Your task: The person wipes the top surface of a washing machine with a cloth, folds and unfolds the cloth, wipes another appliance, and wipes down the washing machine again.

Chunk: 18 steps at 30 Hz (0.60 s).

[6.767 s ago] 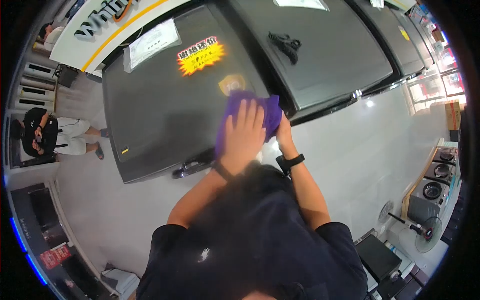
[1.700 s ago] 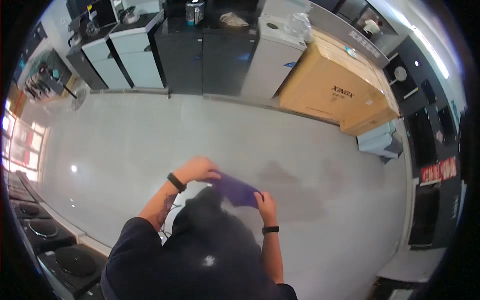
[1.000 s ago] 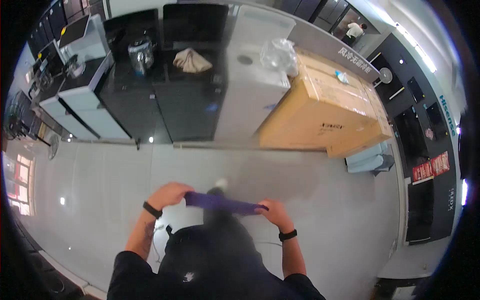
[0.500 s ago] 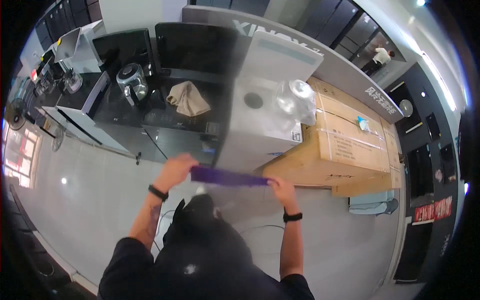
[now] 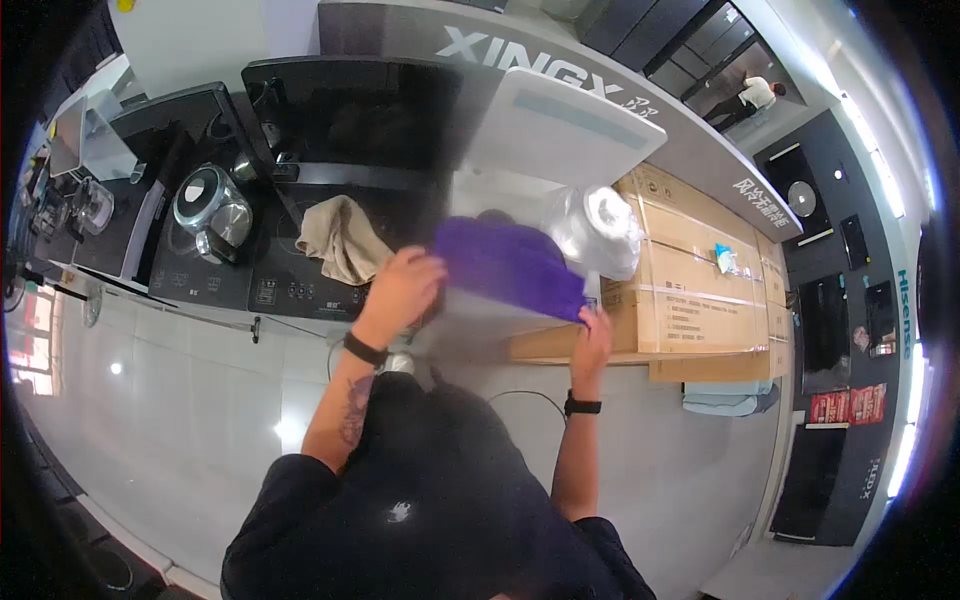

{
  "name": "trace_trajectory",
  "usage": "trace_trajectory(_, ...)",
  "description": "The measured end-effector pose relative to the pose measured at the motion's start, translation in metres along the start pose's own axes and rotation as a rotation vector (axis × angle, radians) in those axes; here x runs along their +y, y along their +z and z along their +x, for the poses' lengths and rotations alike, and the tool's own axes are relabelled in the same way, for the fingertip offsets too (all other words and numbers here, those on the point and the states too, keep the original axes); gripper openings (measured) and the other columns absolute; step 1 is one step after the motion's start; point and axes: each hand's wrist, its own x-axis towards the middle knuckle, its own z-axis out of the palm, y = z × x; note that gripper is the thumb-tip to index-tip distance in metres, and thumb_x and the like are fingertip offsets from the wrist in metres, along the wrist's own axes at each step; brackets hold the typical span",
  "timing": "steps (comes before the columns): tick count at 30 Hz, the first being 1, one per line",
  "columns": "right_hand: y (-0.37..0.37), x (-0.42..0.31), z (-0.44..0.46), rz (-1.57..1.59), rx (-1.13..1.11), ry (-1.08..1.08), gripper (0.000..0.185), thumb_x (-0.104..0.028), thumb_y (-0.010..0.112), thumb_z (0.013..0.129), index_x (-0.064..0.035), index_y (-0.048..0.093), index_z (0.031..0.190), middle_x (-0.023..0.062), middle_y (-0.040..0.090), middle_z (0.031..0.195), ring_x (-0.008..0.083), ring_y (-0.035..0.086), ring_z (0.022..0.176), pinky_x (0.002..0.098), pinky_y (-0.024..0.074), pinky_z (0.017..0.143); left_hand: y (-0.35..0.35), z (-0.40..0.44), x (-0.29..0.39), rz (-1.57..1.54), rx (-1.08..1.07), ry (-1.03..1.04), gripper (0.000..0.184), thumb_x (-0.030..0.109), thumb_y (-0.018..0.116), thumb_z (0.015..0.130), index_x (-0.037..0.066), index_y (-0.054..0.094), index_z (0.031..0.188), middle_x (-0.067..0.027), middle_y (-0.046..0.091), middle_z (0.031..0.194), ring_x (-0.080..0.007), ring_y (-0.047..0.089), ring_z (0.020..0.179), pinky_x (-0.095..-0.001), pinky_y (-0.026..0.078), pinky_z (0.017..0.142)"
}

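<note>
A purple cloth is stretched between my two hands, over the white appliance with its raised lid. My left hand pinches the cloth's left end, close to a beige cloth on the black cooktop. The lower right corner of the purple cloth is gripped by my right hand. Just beyond that corner, a clear plastic bag sits on the appliance. The purple cloth hides part of the appliance's top.
A glass kettle stands on the cooktop at left. Large cardboard boxes are on the right, with a small blue-white packet on top. A person is at the far back right. A cable lies on the floor near my body.
The view has turned and come closer to the counter. The purple cloth, earlier a narrow strip, is now spread wider over the white appliance. Both hands still hold it.
</note>
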Motion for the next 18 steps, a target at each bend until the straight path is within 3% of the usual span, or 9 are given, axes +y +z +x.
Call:
trace_trajectory(3, 0.03, 0.035, -0.061, 0.097, -0.218, 0.122, 0.024, 0.004, 0.057, 0.089, -0.0047, 0.069, 0.108, 0.0137, 0.068, 0.116, 0.0346, 0.055, 0.125, 0.0452, 0.0417, 0.108, 0.053, -0.049, -0.008, 0.068, -0.263, -0.101, 0.013, 0.021, 0.063, 0.082, 0.018, 0.07, 0.094, 0.0042, 0.067, 0.098, -0.0219, 0.058, 0.108, -0.0438, 0.051, 0.083)
trace_trajectory(7, 0.031, 0.035, -0.086, 0.068, -0.32, 0.258, 0.022, 0.002, 0.058, 0.091, -0.0042, 0.069, 0.108, 0.0135, 0.069, 0.116, 0.0332, 0.058, 0.12, 0.0435, 0.0435, 0.106, 0.058, -0.078, 0.002, 0.02, -0.382, -0.183, 0.012, 0.022, 0.062, 0.082, 0.018, 0.07, 0.091, 0.003, 0.067, 0.091, -0.0209, 0.06, 0.102, -0.0435, 0.052, 0.077)
trace_trajectory(11, 0.019, 0.019, -0.074, 0.171, -0.2, 0.32, 0.018, -0.002, 0.061, 0.092, -0.0029, 0.068, 0.108, 0.0135, 0.069, 0.111, 0.0312, 0.063, 0.109, 0.0403, 0.0475, 0.098, 0.039, -0.053, 0.001, -0.006, -0.292, -0.07, 0.013, 0.022, 0.062, 0.086, 0.017, 0.072, 0.093, -0.0003, 0.069, 0.087, -0.0222, 0.062, 0.093, -0.0406, 0.053, 0.073)
trace_trajectory(12, 0.014, 0.014, -0.062, 0.191, -0.16, 0.31, 0.017, -0.003, 0.062, 0.092, -0.0026, 0.068, 0.108, 0.0134, 0.069, 0.11, 0.0307, 0.064, 0.106, 0.0395, 0.0486, 0.095, 0.035, -0.045, -0.002, -0.091, -0.388, -0.067, 0.019, 0.024, 0.066, 0.088, 0.014, 0.071, 0.103, -0.0049, 0.07, 0.088, -0.027, 0.062, 0.089, -0.0411, 0.052, 0.075)
trace_trajectory(15, 0.004, 0.004, -0.026, 0.24, -0.138, 0.437, 0.017, -0.006, 0.065, 0.092, -0.002, 0.068, 0.107, 0.0136, 0.068, 0.104, 0.0305, 0.065, 0.098, 0.0386, 0.0498, 0.089, 0.026, -0.03, -0.01, -0.265, -0.394, -0.104, 0.018, 0.021, 0.067, 0.088, 0.011, 0.07, 0.103, -0.0083, 0.068, 0.084, -0.0293, 0.063, 0.085, -0.0426, 0.052, 0.074)
trace_trajectory(18, 0.012, 0.008, 0.016, 0.148, -0.186, 0.209, 0.016, -0.009, 0.066, 0.092, -0.0029, 0.068, 0.107, 0.0144, 0.067, 0.102, 0.0312, 0.063, 0.096, 0.04, 0.0492, 0.086, 0.038, -0.011, -0.025, -0.163, -0.203, -0.104, 0.018, 0.019, 0.068, 0.088, 0.01, 0.07, 0.104, -0.0104, 0.066, 0.081, -0.0306, 0.062, 0.086, -0.0432, 0.051, 0.074)
